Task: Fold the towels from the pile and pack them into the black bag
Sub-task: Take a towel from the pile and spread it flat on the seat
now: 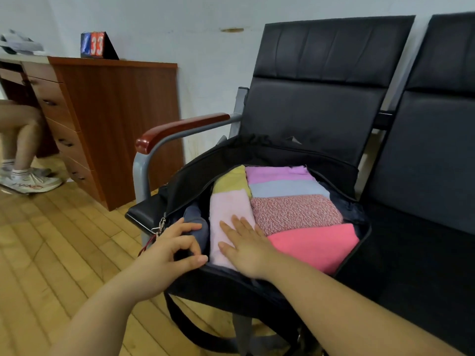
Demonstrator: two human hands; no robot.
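Black bag (195, 181), centre of the frame: unzipped, mouth wide open, standing on the seat of a black chair (321, 80). Its near rim overhangs the seat's front edge, and a strap loop (185, 327) hangs below it toward the lower centre.

Contents, folded and laid flat, edges touching:
- pale pink towel (228, 209), left column, near side;
- yellow towel (232, 181) behind it;
- lilac towel (277, 173), right column, farthest back;
- light blue towel (285, 188) next;
- red-and-white speckled towel (295, 211) next;
- coral pink towel (316, 245) nearest, reaching the bag's right rim.

A dark blue-grey cloth (198, 224) fills the strip between the pale pink towel and the bag's left wall. A narrow dark gap shows along the right wall beside the speckled towel (the only spare room I can see inside).

Right hand (246, 247): flat, fingers straight and spread, pressing on the near end of the pale pink towel.

Left hand (169, 247): fingers curled, pinching the bag's left rim beside a metal clasp (159, 226).

Surroundings: a second black chair (437, 140) at the right edge; a wood-capped armrest (180, 129) to the bag's left; a brown desk (113, 119) at upper left bearing a flip scoreboard (96, 44); a seated person's legs (20, 140) at the far left edge; open wooden floor (51, 253) across the lower left.
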